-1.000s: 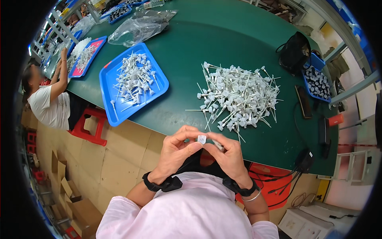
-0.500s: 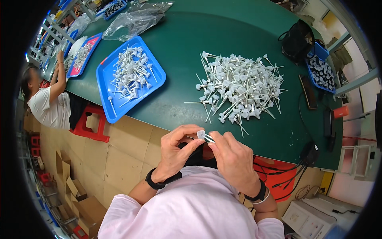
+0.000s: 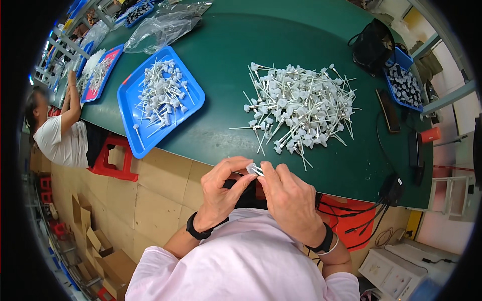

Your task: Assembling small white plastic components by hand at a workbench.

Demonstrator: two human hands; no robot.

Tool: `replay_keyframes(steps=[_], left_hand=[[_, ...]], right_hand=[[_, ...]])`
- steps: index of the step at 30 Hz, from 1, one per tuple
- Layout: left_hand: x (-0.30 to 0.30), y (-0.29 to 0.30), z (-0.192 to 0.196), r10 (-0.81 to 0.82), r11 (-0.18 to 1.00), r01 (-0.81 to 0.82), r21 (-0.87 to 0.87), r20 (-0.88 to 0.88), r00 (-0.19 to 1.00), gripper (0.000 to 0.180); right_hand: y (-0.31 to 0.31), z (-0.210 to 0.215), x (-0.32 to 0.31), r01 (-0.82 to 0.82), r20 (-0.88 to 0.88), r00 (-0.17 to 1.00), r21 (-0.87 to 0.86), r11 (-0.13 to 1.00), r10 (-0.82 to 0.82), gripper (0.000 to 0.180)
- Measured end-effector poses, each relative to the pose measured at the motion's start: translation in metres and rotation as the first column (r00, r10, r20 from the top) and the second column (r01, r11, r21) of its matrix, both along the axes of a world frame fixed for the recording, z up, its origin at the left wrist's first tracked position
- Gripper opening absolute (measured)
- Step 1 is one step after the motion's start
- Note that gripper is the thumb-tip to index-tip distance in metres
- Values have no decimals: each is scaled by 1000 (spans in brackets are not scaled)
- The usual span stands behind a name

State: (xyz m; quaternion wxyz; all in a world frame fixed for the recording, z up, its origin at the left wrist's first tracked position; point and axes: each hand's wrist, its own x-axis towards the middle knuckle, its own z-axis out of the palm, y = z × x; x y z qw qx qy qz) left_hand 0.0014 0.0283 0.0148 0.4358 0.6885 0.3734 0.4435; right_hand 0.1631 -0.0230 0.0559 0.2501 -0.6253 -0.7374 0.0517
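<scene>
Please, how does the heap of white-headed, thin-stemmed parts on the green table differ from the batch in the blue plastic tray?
The heap of white-headed, thin-stemmed parts covers a larger area than the batch. The heap lies directly on the green tabletop; the batch lies inside the blue plastic tray. The heap is right of the batch. Both consist of pale-headed parts with stems pointing various ways.

I read an open lane over the table point(image 3: 221, 65) between tray point(image 3: 128, 103) and pile point(image 3: 304, 108), stems point(image 3: 240, 128) jutting in from the right. Pile blocks straight ahead of the right hand point(image 3: 288, 198). Further right, phone point(image 3: 387, 110) and black bag point(image 3: 371, 47) narrow passage; clear plastic point(image 3: 163, 32) lies beyond the tray.
</scene>
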Motion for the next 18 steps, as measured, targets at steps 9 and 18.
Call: replay_keyframes(steps=[9,18], left_hand=[[4,1,-3,16,999,-15,33,-31,999,26],[-1,1,2,79,981,-49,188,-155,985,24]], right_hand=[[0,-8,-2,16,99,995,42,999,-21,26],[-1,-5,-8,21,119,993,9,1000,-22,24]])
